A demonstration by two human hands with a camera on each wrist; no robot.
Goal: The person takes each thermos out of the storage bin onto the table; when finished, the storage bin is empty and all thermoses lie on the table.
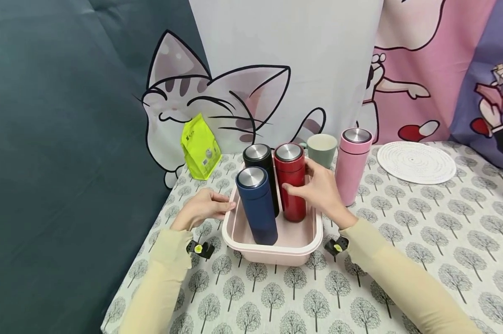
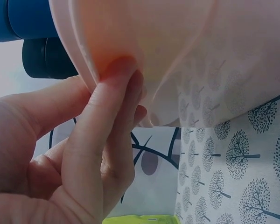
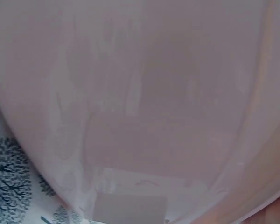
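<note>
A pale pink plastic basin point(image 1: 272, 251) stands on the table with three thermos bottles in it. The blue bottle point(image 1: 258, 208) is nearest and leans a little to the left. Behind it stands the black bottle point(image 1: 268, 163), partly hidden, with the red bottle point(image 1: 290, 178) to its right. My left hand point(image 1: 204, 206) pinches the basin's left rim point(image 2: 79, 44), thumb on top and fingers under it. Reaching over the right rim, my right hand point(image 1: 321, 189) grips the red bottle between thumb and fingers. The basin's wall point(image 3: 154, 84) fills most of the right wrist view.
Just right of the basin stands a pink thermos bottle point(image 1: 351, 171). A grey-green mug point(image 1: 322, 150) is behind the basin. At the back left is a lime-green bag point(image 1: 201, 148); a round white placemat point(image 1: 416, 162) lies at the back right. Tree-patterned cloth point(image 1: 359, 287) covers the table.
</note>
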